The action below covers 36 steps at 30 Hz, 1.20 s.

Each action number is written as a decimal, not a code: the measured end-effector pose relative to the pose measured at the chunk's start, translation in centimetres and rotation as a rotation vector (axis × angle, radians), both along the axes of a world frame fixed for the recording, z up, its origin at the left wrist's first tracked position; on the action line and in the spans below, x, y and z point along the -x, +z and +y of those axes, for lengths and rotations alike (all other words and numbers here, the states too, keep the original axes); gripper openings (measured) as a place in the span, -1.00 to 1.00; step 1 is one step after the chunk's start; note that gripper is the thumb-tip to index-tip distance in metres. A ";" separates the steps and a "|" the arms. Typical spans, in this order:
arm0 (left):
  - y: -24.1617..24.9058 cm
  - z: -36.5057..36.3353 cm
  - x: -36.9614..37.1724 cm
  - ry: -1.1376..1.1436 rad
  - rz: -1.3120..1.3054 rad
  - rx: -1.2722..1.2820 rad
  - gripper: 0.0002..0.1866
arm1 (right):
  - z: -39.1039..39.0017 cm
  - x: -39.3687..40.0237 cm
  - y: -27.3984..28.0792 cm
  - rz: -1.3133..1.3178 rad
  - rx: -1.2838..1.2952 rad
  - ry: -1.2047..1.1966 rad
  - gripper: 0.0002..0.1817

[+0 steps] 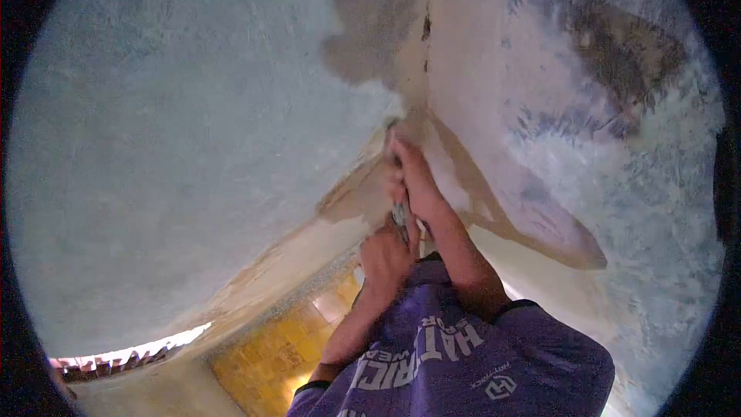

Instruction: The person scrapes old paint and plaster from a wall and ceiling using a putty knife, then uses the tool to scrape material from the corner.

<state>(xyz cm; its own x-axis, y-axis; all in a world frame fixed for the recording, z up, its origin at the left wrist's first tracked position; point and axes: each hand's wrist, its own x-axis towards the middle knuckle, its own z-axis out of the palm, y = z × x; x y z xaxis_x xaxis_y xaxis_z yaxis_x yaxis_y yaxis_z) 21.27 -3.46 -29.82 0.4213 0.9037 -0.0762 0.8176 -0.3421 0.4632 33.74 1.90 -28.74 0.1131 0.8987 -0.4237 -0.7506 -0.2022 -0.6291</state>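
My right hand (405, 156) is raised to the corner where the plastered surfaces meet, its fingers curled and blurred by motion. A small dark edge shows at its fingertips against the plaster, too blurred to name. Below it, my left hand (386, 259) is closed around a grey object (399, 220) that sticks up between the two hands; what it is cannot be made out. Around the corner lies damp-looking brown plaster (370, 46), beside the pale blue-grey wall surface (193, 108).
A vertical crack with dark holes (426, 27) runs above the hands. The right wall (540, 108) has patchy blue and brown areas. Yellow tiles (270, 355) show at the lower left, near a bright jagged opening (131, 359). A purple shirt (463, 363) fills the bottom.
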 end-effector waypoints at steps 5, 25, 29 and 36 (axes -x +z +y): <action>0.0 0.6 0.7 -0.050 -0.026 -0.120 -0.54 | 0.2 0.2 0.3 -0.004 0.003 -0.094 -0.55; -1.6 0.9 1.9 -0.055 -0.058 -0.035 -0.46 | 0.9 1.4 -1.6 0.044 -0.137 -0.200 -0.62; -2.5 0.9 1.9 -0.117 -0.050 -0.060 -0.50 | 0.8 1.3 -1.5 -0.038 -0.178 -0.160 -0.64; -0.5 1.4 1.3 -0.109 -0.060 0.072 -0.47 | 1.0 0.8 -0.7 -0.102 -0.133 -0.142 -0.64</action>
